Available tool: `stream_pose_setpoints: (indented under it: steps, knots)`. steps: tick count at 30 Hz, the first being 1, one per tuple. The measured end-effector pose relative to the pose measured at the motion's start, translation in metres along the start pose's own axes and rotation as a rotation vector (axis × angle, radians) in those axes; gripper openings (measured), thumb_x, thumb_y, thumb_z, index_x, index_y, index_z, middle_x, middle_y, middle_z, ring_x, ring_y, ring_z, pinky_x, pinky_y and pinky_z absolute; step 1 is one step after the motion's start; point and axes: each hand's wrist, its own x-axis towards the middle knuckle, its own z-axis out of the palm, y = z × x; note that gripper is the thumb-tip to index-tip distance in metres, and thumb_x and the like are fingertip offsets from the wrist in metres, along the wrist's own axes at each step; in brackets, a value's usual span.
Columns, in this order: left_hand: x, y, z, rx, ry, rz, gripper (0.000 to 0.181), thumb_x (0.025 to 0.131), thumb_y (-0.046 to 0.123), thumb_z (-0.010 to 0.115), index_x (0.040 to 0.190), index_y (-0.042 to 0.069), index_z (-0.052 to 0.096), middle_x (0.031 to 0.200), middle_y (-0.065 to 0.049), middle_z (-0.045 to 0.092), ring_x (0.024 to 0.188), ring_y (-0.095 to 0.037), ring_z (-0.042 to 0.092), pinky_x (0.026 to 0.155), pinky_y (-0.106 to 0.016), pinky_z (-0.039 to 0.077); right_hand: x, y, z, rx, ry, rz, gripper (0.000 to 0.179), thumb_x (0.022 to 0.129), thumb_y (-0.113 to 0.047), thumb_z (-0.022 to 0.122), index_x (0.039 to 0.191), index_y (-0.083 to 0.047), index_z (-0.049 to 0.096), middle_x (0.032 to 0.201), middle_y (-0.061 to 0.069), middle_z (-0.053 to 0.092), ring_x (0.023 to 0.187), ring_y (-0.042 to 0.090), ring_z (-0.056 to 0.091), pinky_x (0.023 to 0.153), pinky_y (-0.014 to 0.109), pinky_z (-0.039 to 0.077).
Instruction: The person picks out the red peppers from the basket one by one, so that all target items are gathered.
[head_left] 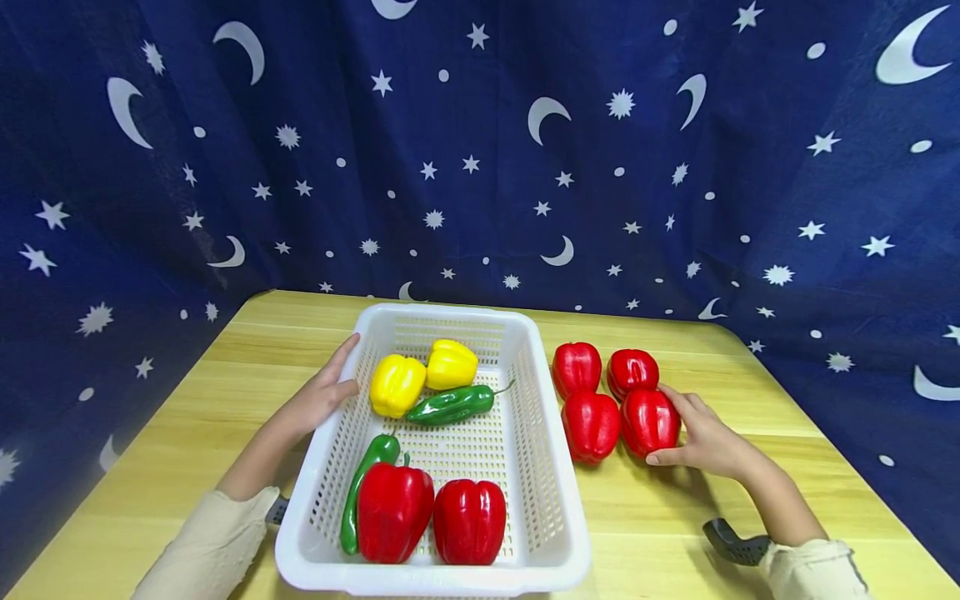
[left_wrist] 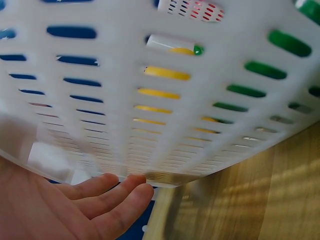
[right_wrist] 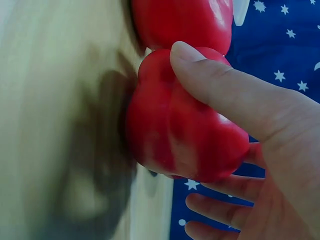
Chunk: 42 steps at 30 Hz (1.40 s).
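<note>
On the table at the right stands a group of red bell peppers (head_left: 577, 367). My right hand (head_left: 705, 433) grips the nearest right red bell pepper (head_left: 651, 423), thumb on its near side and fingers on the far side. In the right wrist view, the thumb lies across that pepper (right_wrist: 170, 120) beside another red one (right_wrist: 185, 25). A white plastic basket (head_left: 558, 492) stands left of the group. My left hand (head_left: 322, 396) touches its left side with extended fingers. From below, the left wrist view shows those fingers (left_wrist: 120, 210) at the basket's slotted wall (left_wrist: 117, 100).
Inside the basket lie two yellow bell peppers (head_left: 397, 386), two long green peppers (head_left: 452, 406) and two red bell peppers (head_left: 470, 522). The wooden table (head_left: 675, 533) ends at a dark blue curtain (head_left: 480, 233) with moons and stars.
</note>
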Motion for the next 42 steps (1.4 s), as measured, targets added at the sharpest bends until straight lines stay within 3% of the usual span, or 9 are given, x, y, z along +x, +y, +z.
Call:
stream_pose_setpoints:
  steps: [13,42]
  knots:
    - [-0.0014,-0.0013,0.0001,-0.02,0.019,-0.031,0.075,0.088,0.005,0.031,0.146,0.028,-0.009,0.15,-0.025,0.004,0.112,-0.055,0.045,0.062,-0.048,0.058,0.0001,-0.002,0.0057,0.005,-0.012,-0.025,0.101,0.058,-0.032,0.083,0.135,0.006,0.029,0.112,0.027,0.044,0.1,0.043,0.048,0.078,0.057,0.048]
    - [-0.001,0.0007,0.0004,-0.008,0.013,-0.003,0.075,0.088,0.005,0.032,0.146,0.025,-0.01,0.151,-0.025,0.002,0.114,-0.054,0.044,0.063,-0.048,0.058,-0.0021,-0.0049,0.008,-0.025,-0.059,0.033,0.106,0.06,-0.034,0.082,0.138,0.006,0.023,0.116,0.029,0.04,0.102,0.045,0.044,0.079,0.059,0.048]
